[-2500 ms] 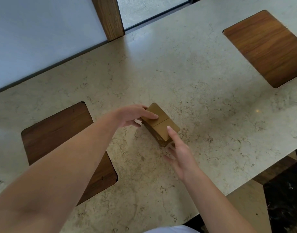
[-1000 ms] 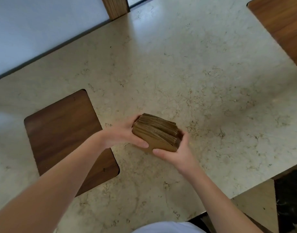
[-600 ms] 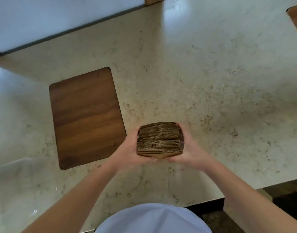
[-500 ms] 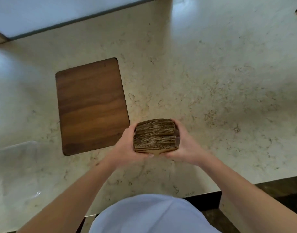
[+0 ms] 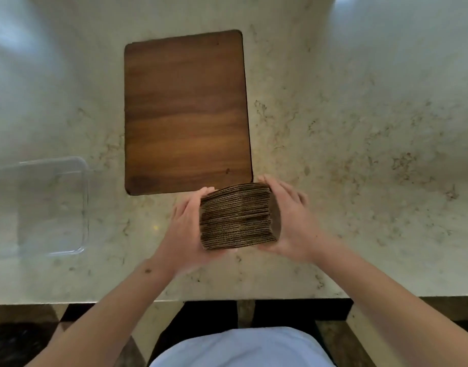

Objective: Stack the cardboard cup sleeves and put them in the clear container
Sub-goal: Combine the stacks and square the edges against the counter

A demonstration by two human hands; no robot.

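While the person's pale top (image 5: 241, 348) fills the near edge of the view, both forearms reach out over the marble bench (image 5: 360, 128) and meet on one block of cardboard cup sleeves (image 5: 237, 215). The left hand (image 5: 186, 229) grips the block's left side, thumb under the near edge, and the right hand (image 5: 288, 221) grips the right side, so the sleeves sit squeezed between the two palms just above the bench. The stacking looks done: the corrugated edges line up in one neat, dense pack, with no loose sleeve visible anywhere. What is left is the placing. The clear container (image 5: 83, 207) sits on the bench to the left, well apart from the pack, and appears empty. Farther off lies a dark wooden panel (image 5: 185, 109).
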